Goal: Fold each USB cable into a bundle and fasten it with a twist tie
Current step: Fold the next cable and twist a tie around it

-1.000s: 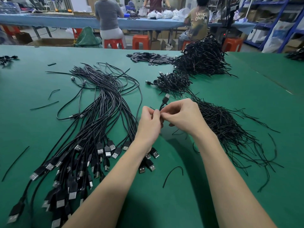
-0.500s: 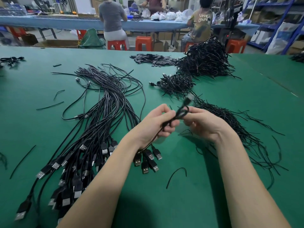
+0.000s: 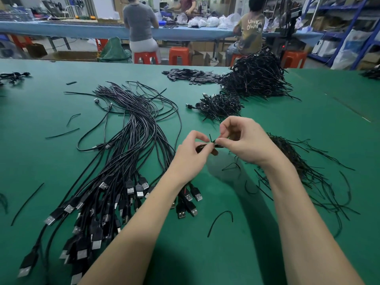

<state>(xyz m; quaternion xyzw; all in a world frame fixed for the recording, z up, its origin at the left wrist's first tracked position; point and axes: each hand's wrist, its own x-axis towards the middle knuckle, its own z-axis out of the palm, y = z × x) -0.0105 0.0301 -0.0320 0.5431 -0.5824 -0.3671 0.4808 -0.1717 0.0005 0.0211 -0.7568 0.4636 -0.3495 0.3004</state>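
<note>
Hands (image 3: 218,147) pinching tied cable bundle (image 3: 205,148)

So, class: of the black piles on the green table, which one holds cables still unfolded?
The long cables fanned out left of the left hand, their USB plugs near the table's front edge. The far heaps are bundled; the pile on the right is loose twist ties.

Assembly workshop: green worktable (image 3: 267,254), cable heaps (image 3: 255,79), seated workers (image 3: 139,23).

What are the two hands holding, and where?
A small folded black cable bundle: left hand pinches its body, right hand pinches the thin black twist tie around its middle.
</note>
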